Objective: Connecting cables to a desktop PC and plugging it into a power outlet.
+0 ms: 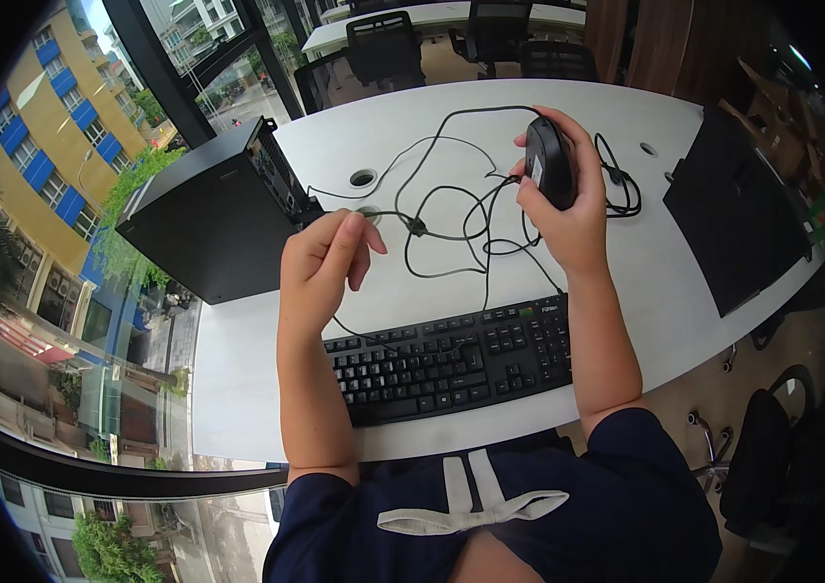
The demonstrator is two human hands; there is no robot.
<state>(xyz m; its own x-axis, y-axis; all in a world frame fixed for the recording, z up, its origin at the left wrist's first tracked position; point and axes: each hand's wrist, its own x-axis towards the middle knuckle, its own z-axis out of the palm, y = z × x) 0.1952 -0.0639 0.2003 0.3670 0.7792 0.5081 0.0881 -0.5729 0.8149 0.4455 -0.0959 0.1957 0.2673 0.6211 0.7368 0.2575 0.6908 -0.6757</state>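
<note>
My right hand (579, 211) holds a black corded computer mouse (549, 157) on edge above the white desk, fingers behind it and thumb at its near side. My left hand (325, 255) pinches a black cable (387, 214) between thumb and fingertips. To the right of those fingers, the cable runs into a small dark bundle (417, 227). Loops of thin black cable (449, 188) lie tangled between my hands. Nearest my body is a black Fuhlen keyboard (449, 368), partly hidden by my left forearm.
A black computer tower (216, 218) stands at the desk's left, by the window. Another black flat-sided unit (740, 211) is at the right. Coiled cable (624, 197) lies beyond my right hand. The white desk (383, 441) has round cable holes (363, 177). Office chairs (383, 47) stand behind.
</note>
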